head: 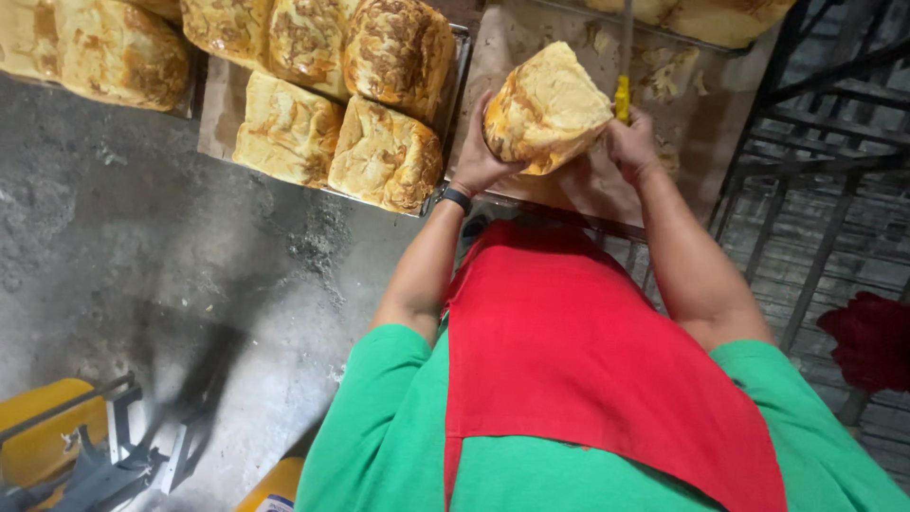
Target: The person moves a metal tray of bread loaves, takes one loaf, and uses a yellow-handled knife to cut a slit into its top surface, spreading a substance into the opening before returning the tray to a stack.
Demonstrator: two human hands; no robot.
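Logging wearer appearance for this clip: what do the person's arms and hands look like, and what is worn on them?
Both arms are bare from above the elbow down. Short green sleeves cover the upper arms, under a red apron. The left hand has a dark watch at the wrist. The right hand wears no glove, and no ring or band shows on it.

One head camera looks steeply down, close over the torso

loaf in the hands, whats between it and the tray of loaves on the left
In the head view the left hand lies between, cupping the held loaf; past it comes the metal edge of the tray, with no other object there.
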